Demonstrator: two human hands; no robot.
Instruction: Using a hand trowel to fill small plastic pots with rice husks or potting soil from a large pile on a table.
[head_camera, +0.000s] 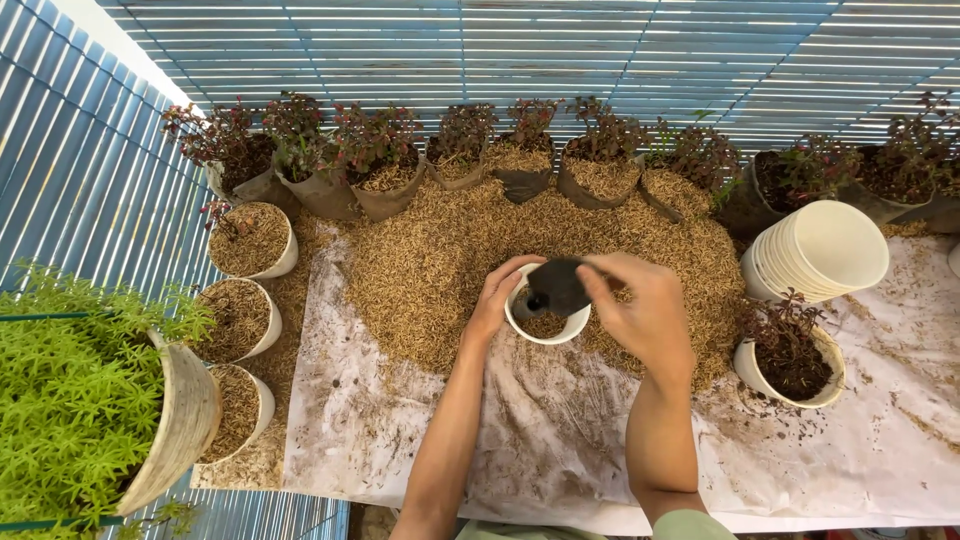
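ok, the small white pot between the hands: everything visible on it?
The small white pot is round, looks like plastic, and stands upright on the husk pile. It looks part filled with husk. The left hand grips its left rim; the right hand holds a dark grow bag over its mouth, hiding the far rim.

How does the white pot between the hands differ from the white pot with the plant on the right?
The white pot between the hands holds only husk fill, no plant; the planted pot holds dark soil and a reddish plant. The first is held on the husk pile; the second stands alone on the sheet. Both are white and round.
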